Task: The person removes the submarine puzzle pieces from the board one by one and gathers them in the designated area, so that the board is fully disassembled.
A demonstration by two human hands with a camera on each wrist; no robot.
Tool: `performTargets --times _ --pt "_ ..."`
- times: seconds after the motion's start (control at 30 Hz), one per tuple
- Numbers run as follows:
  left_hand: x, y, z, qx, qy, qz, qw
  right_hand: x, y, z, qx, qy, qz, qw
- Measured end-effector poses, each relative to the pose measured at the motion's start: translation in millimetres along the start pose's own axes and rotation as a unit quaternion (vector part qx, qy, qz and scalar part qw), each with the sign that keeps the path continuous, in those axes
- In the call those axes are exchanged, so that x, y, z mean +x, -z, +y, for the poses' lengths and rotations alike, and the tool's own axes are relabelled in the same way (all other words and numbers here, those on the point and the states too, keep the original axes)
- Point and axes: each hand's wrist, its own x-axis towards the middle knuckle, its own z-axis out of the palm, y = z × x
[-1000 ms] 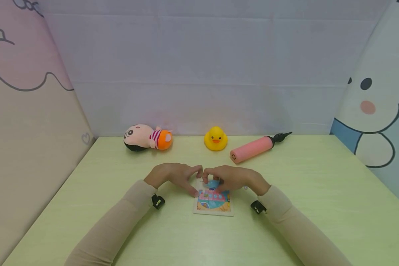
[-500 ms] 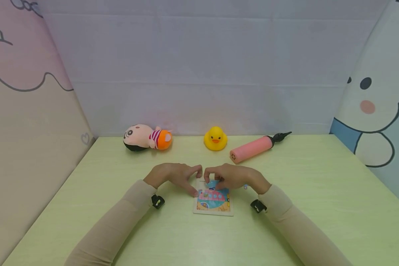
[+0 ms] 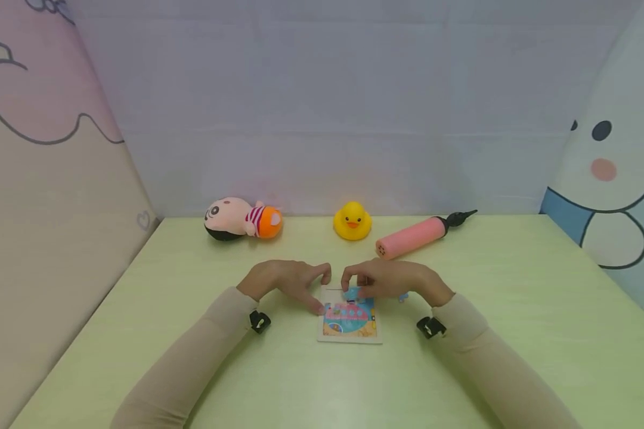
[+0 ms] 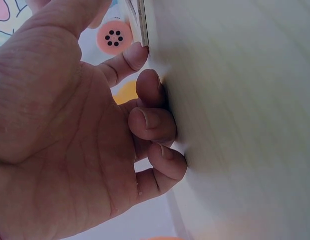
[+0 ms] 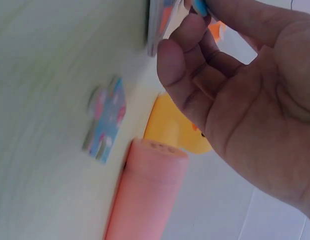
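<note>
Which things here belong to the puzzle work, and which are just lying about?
Puzzle work:
puzzle board
blue piece, held by the right hand
loose piece, beside the board

Lying about:
doll
yellow duck
pink pump

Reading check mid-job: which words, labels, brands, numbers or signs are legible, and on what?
No words, labels, brands or numbers are readable in any view.
Puzzle board: printed picture; any fine lettering would be too small to read.
Pink pump: no legible marking.
Left wall: a heart outline, a drawn symbol without text.
</note>
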Motion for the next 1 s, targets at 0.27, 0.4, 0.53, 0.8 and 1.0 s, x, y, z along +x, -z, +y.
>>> performTargets --times 0.27,0.4,0.53,0.8,1.0 --pt "0.2 2.9 1.5 -0.003 0.0 0.002 1.0 -17.3 9.7 9.7 0.003 -0.003 0.009 1.0" --pt "-0.6 2.6 1.6 -0.007 0.0 0.003 1.0 -24.4 13.0 12.4 -0.006 0.006 0.017 0.9998" --pt "-1.8 1.8 2.1 -0.014 0.007 -0.002 0.9999 -29.0 13.6 15.0 0.002 0.016 0.019 0.9997" --pt "-0.8 1.0 0.2 -0.012 0.006 -0.003 0.9999 -34.8 14.7 19.3 -0.003 0.013 0.015 0.9998" --pt "1.8 -0.4 -2.4 -0.017 -0.004 -0.001 0.9999 -46.0 21.1 24.9 0.005 -0.009 0.025 0.9996"
